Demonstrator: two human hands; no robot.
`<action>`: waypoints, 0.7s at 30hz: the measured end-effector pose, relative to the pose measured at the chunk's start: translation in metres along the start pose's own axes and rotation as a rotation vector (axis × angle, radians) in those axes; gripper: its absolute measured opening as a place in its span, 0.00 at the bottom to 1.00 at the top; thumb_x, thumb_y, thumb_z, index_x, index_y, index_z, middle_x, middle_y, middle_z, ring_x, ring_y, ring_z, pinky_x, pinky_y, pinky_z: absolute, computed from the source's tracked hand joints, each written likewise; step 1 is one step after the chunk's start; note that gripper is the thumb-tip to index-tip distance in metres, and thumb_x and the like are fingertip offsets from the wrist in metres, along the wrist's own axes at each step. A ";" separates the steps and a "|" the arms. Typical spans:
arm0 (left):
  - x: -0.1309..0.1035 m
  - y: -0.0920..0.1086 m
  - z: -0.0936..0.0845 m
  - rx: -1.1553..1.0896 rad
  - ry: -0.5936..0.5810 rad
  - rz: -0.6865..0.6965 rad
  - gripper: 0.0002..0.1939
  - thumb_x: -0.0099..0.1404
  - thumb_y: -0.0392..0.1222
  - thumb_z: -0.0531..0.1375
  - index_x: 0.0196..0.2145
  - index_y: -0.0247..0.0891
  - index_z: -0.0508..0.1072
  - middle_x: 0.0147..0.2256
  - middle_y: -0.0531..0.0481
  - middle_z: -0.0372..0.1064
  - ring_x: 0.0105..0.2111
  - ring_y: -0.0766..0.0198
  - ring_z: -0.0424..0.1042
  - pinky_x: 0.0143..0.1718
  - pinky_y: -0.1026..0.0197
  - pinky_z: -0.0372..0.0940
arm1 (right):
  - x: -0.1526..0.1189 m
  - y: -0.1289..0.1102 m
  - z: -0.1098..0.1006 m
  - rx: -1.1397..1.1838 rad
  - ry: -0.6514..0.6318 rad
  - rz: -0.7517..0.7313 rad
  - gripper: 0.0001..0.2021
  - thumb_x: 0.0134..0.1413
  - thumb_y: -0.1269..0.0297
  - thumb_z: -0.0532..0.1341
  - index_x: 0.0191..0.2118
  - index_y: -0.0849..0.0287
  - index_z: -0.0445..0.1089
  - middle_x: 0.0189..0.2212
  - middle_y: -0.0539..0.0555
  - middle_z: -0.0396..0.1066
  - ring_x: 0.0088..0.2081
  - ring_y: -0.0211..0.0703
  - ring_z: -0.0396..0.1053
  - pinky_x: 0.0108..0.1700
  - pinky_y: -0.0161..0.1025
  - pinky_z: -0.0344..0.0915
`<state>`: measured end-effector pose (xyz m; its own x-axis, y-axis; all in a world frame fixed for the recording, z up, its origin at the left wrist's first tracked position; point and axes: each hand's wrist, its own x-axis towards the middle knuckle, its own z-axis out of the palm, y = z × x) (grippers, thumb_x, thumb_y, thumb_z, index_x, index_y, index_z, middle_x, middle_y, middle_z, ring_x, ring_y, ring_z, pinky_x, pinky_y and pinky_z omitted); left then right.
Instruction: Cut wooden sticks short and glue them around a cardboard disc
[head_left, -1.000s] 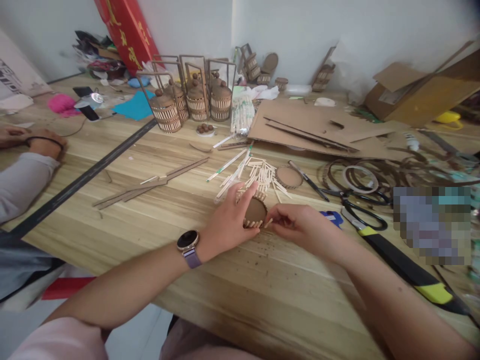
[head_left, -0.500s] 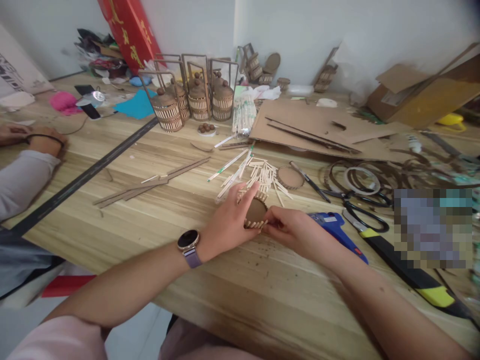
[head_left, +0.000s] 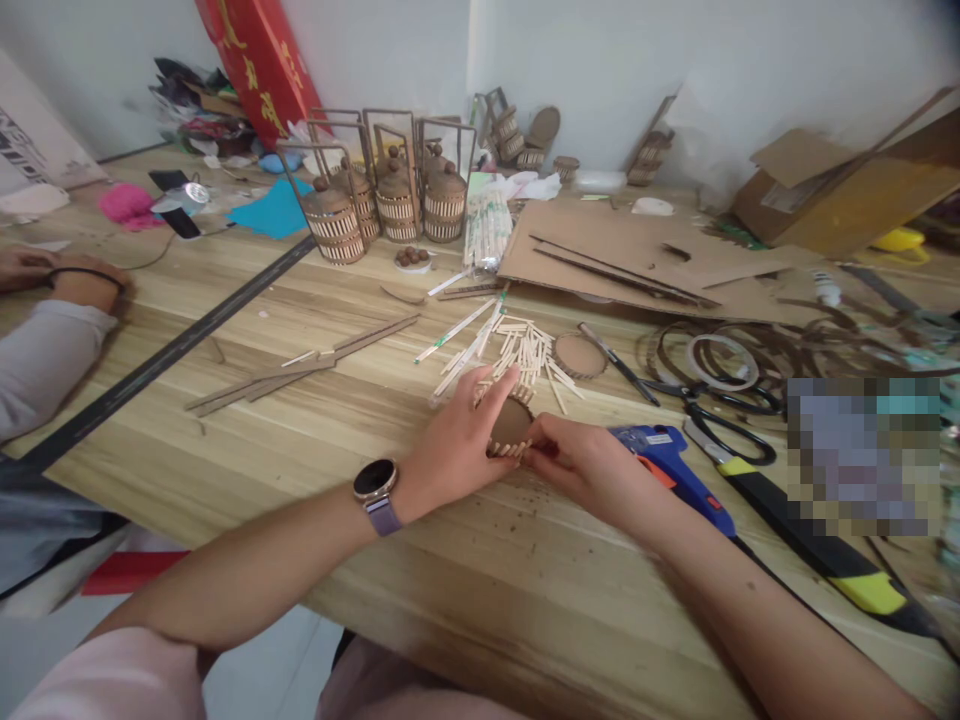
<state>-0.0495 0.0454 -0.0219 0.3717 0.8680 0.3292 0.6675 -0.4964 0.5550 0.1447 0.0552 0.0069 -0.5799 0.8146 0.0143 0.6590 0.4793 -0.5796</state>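
A round brown cardboard base point(head_left: 511, 424) edged with short pale sticks lies low over the table between my hands. My left hand point(head_left: 466, 437) is wrapped round its left side, thumb at the near edge and fingers at the far edge. At the right rim my right hand point(head_left: 564, 452) has its fingertips pinched together, touching the edge by the sticks; whatever is in the pinch is too small to make out. Just beyond lies a loose pile of short wooden sticks point(head_left: 527, 350). A second round cardboard base point(head_left: 580, 355) rests beside that pile.
A blue glue gun point(head_left: 679, 470), black scissors point(head_left: 731, 425) and a yellow-black cutter point(head_left: 810, 535) lie at the right. Small lidded baskets with tall handles point(head_left: 397, 195) stand at the back left. Cardboard sheets point(head_left: 622, 250) lie behind. A co-worker's arm point(head_left: 56, 340) rests at the far left.
My right hand and forearm have shifted slightly left, showing more of the glue gun. My left hand keeps its hold on the cardboard base.
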 end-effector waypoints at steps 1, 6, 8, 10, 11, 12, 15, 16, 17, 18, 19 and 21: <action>0.000 0.000 0.000 0.000 -0.003 0.002 0.52 0.56 0.37 0.68 0.67 0.48 0.39 0.62 0.35 0.47 0.63 0.43 0.55 0.59 0.39 0.60 | 0.000 0.000 0.000 -0.003 0.004 -0.001 0.05 0.58 0.68 0.56 0.31 0.57 0.65 0.24 0.49 0.71 0.24 0.38 0.66 0.27 0.33 0.57; 0.000 -0.002 -0.001 -0.008 -0.017 0.010 0.56 0.54 0.37 0.70 0.67 0.51 0.37 0.62 0.36 0.47 0.64 0.41 0.53 0.60 0.37 0.59 | 0.001 -0.003 0.001 -0.022 0.012 0.022 0.06 0.58 0.67 0.57 0.29 0.56 0.65 0.23 0.48 0.71 0.23 0.38 0.66 0.26 0.32 0.57; 0.000 -0.004 -0.002 -0.007 -0.034 0.015 0.58 0.53 0.38 0.72 0.67 0.53 0.36 0.63 0.37 0.45 0.64 0.40 0.52 0.60 0.36 0.58 | 0.001 -0.005 0.001 -0.045 0.005 0.044 0.06 0.57 0.67 0.57 0.29 0.56 0.66 0.23 0.49 0.72 0.23 0.38 0.67 0.27 0.33 0.58; 0.000 -0.006 -0.003 -0.005 -0.059 0.019 0.59 0.53 0.39 0.72 0.67 0.55 0.35 0.64 0.37 0.44 0.65 0.39 0.51 0.60 0.34 0.58 | 0.001 -0.006 -0.002 -0.064 0.000 0.053 0.04 0.56 0.68 0.57 0.34 0.57 0.69 0.25 0.50 0.73 0.25 0.40 0.69 0.28 0.34 0.60; 0.001 -0.006 -0.003 -0.005 -0.070 0.021 0.60 0.53 0.40 0.73 0.67 0.55 0.35 0.64 0.37 0.44 0.65 0.39 0.51 0.60 0.34 0.58 | 0.000 -0.006 -0.004 -0.065 0.005 0.052 0.06 0.55 0.68 0.57 0.39 0.58 0.70 0.25 0.50 0.74 0.25 0.41 0.70 0.29 0.35 0.61; 0.001 -0.007 -0.004 -0.006 -0.079 0.020 0.59 0.53 0.40 0.73 0.67 0.55 0.35 0.64 0.37 0.44 0.64 0.39 0.51 0.59 0.34 0.59 | -0.002 -0.005 -0.007 -0.064 0.019 0.050 0.11 0.55 0.68 0.57 0.44 0.58 0.69 0.25 0.50 0.74 0.26 0.41 0.71 0.29 0.35 0.62; 0.001 -0.009 -0.007 -0.005 -0.103 0.011 0.57 0.54 0.39 0.72 0.67 0.54 0.37 0.64 0.38 0.43 0.64 0.40 0.53 0.59 0.37 0.61 | -0.011 0.001 -0.021 -0.071 0.099 0.064 0.16 0.56 0.63 0.56 0.49 0.58 0.69 0.23 0.49 0.74 0.24 0.41 0.70 0.28 0.35 0.61; 0.002 -0.009 -0.007 -0.003 -0.110 0.010 0.56 0.54 0.39 0.72 0.67 0.54 0.38 0.64 0.38 0.43 0.64 0.40 0.53 0.59 0.37 0.61 | -0.016 0.004 -0.026 -0.084 0.132 0.081 0.15 0.57 0.59 0.56 0.47 0.57 0.70 0.22 0.49 0.73 0.23 0.41 0.69 0.27 0.35 0.61; 0.002 -0.010 -0.008 -0.003 -0.114 0.011 0.55 0.55 0.39 0.71 0.67 0.54 0.39 0.64 0.39 0.43 0.64 0.40 0.52 0.60 0.38 0.60 | -0.021 0.008 -0.032 -0.101 0.158 0.110 0.15 0.57 0.56 0.55 0.44 0.56 0.71 0.22 0.49 0.73 0.22 0.41 0.69 0.26 0.36 0.60; 0.003 -0.011 -0.009 -0.005 -0.116 0.014 0.55 0.55 0.39 0.71 0.67 0.54 0.39 0.64 0.39 0.43 0.65 0.40 0.52 0.60 0.38 0.60 | -0.027 0.012 -0.038 -0.122 0.184 0.148 0.15 0.57 0.53 0.55 0.42 0.56 0.72 0.21 0.49 0.73 0.21 0.42 0.68 0.26 0.36 0.60; 0.003 -0.012 -0.009 -0.011 -0.113 0.018 0.56 0.54 0.39 0.72 0.67 0.54 0.39 0.64 0.39 0.43 0.65 0.40 0.51 0.61 0.38 0.59 | -0.034 0.016 -0.044 -0.147 0.205 0.196 0.16 0.57 0.51 0.55 0.40 0.55 0.73 0.21 0.50 0.73 0.22 0.43 0.69 0.26 0.37 0.60; 0.003 -0.012 -0.009 -0.023 -0.095 0.019 0.58 0.52 0.40 0.73 0.67 0.54 0.39 0.64 0.39 0.44 0.65 0.39 0.51 0.61 0.37 0.59 | -0.046 0.026 -0.055 -0.212 0.234 0.328 0.17 0.55 0.48 0.54 0.35 0.54 0.73 0.21 0.52 0.74 0.23 0.46 0.69 0.26 0.39 0.60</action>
<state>-0.0617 0.0539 -0.0208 0.4444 0.8551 0.2671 0.6448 -0.5123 0.5672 0.2150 0.0478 0.0356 -0.2166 0.9747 0.0559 0.8873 0.2205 -0.4051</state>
